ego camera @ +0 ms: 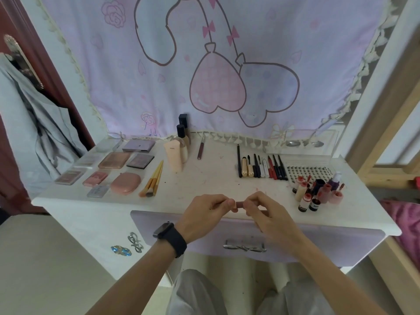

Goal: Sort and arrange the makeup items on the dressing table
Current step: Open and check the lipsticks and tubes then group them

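Both hands, left hand [205, 206] and right hand [261, 208], pinched a small lip tube [239, 204] over the table [204, 178] edge (probably capping it), likely bound for the lip tubes [318, 192] at right.

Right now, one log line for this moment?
left hand: pinches tube | right hand: pinches tube | tube: over table front | palettes: left | pencils: right

White dressing table [204, 178] with palettes [113, 160], brushes [153, 180], pencils [275, 167]
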`<control>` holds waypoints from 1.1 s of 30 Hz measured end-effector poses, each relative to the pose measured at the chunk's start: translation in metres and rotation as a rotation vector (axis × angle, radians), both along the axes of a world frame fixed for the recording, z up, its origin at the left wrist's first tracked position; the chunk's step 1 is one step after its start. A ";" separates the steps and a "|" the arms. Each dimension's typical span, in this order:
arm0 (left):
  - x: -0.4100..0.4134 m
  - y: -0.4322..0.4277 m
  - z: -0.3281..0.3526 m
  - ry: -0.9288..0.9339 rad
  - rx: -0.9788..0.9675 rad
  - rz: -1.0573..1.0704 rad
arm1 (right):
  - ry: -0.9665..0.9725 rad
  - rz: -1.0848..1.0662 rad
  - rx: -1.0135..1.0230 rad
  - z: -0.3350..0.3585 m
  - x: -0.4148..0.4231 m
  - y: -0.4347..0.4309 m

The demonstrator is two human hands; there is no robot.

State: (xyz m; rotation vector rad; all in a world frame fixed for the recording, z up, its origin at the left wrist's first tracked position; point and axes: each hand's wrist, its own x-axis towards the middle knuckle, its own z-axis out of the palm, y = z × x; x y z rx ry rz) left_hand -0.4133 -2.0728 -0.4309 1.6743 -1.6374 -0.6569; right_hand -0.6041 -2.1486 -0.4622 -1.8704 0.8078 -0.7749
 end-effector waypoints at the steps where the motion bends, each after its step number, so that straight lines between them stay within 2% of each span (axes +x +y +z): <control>1: 0.001 0.000 0.000 0.000 0.004 0.010 | -0.001 0.007 0.002 -0.001 0.000 -0.001; 4: 0.002 0.001 -0.003 -0.025 0.008 0.023 | -0.010 -0.025 0.065 0.001 0.000 0.000; 9: 0.005 0.003 -0.009 -0.041 -0.031 0.017 | 0.177 -0.092 0.109 0.011 0.005 0.002; 16: 0.011 0.002 -0.013 -0.038 -0.035 0.026 | -0.085 -0.042 0.285 -0.001 -0.003 0.005; 18: 0.011 0.002 -0.014 -0.037 -0.042 0.018 | -0.067 -0.038 0.359 0.000 -0.004 0.004; 21: 0.009 0.002 -0.013 -0.047 -0.048 0.003 | -0.011 -0.038 0.322 0.001 -0.003 0.005; 26: 0.010 0.002 -0.012 0.004 -0.041 0.018 | -0.152 -0.010 0.327 -0.005 -0.010 0.001; 29: 0.007 0.002 -0.013 -0.008 -0.015 -0.003 | -0.137 -0.015 0.371 -0.002 -0.009 0.003; 33: 0.005 0.001 -0.015 -0.008 -0.007 -0.002 | -0.086 -0.052 0.284 -0.007 -0.011 0.002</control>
